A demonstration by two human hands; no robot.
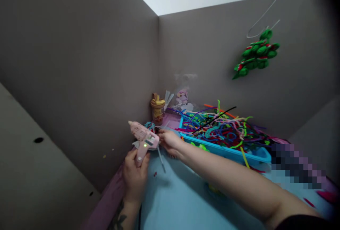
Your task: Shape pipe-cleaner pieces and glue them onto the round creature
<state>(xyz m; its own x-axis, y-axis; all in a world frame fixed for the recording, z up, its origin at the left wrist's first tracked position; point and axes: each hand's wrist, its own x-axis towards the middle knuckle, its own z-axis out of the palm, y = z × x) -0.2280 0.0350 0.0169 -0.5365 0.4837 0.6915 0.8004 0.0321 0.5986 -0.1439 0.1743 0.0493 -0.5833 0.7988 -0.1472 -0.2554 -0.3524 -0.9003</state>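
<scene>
A pale pink hot glue gun [145, 139] with a small lit green light is gripped by its handle in my left hand [135, 169]. Its nozzle points up and left, toward the grey partition. My right hand [170, 142] is just beyond the gun's rear end, its fingers curled inward. The gun hides part of those fingertips, and what they hold cannot be made out. A thin translucent stick [162, 161] slants down beside the gun's back end. Some teal fuzzy material [149, 126] shows behind the gun.
A blue tray [225, 148] heaped with colourful pipe cleaners [220, 129] stands at right. A brown cup with a yellow lid [158, 111] is in the corner beside clear sticks [168, 99]. Grey partitions [106, 52] enclose the blue tabletop [175, 201]. A green tree-shaped ornament [257, 54] hangs from wire.
</scene>
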